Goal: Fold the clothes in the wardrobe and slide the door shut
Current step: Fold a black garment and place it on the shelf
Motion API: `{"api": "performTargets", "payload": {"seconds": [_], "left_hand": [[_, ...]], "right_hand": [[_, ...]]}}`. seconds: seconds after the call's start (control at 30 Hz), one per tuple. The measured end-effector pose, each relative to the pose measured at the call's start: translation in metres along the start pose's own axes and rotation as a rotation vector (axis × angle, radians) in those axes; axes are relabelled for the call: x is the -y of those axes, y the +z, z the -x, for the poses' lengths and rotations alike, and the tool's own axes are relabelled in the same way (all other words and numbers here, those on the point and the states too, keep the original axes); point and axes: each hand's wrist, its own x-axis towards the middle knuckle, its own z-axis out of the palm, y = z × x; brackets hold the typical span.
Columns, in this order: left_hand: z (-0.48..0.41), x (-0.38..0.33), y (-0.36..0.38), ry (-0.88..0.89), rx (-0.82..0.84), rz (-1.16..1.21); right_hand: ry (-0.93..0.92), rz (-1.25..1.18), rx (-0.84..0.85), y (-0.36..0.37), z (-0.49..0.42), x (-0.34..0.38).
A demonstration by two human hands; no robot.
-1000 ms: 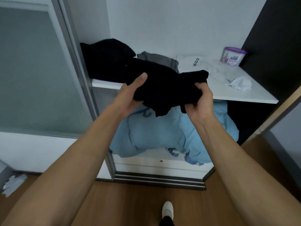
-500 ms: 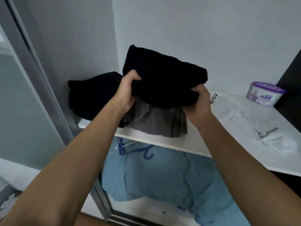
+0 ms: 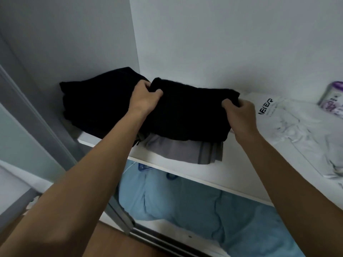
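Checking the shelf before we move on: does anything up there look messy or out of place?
Yes: the white shirt at the right of the shelf lies crumpled and unfolded, unlike the folded black garment beside it.

The light is dim, cool and even, with a blue-grey cast: the wardrobe's back wall is palest, its left side panel sinks into grey shade, and shadows are soft. The folded black garment and the black pile left of it are so dark that their folds barely read. Wide-angle distortion tilts the shelf edge and door frame, and the tub at far right is blurred.
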Motion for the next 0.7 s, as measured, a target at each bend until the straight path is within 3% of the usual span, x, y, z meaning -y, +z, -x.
{"api": "performTargets", "payload": {"seconds": [0.1,0.13,0.23,0.3,0.4,0.7], "left_hand": [[-0.004,0.003,0.007,-0.007,0.026,-0.314],[-0.005,-0.004,0.006,0.064,0.008,-0.407],[-0.007,-0.025,0.014,0.515,-0.055,-0.530],[-0.001,-0.026,0.028,0.631,0.112,-0.542],[0.000,0.004,0.045,0.561,0.332,-0.605],[-0.031,0.019,0.062,0.560,0.359,-0.528]], "right_hand": [[0.089,0.319,0.098,0.001,-0.009,-0.014],[0.067,0.389,0.056,0.003,-0.012,-0.015],[-0.136,0.520,-0.047,0.021,-0.008,-0.003],[-0.192,0.647,0.065,0.041,-0.005,0.001],[-0.130,0.703,0.188,0.064,0.002,-0.005],[-0.139,0.720,0.144,0.073,-0.005,-0.010]]}}
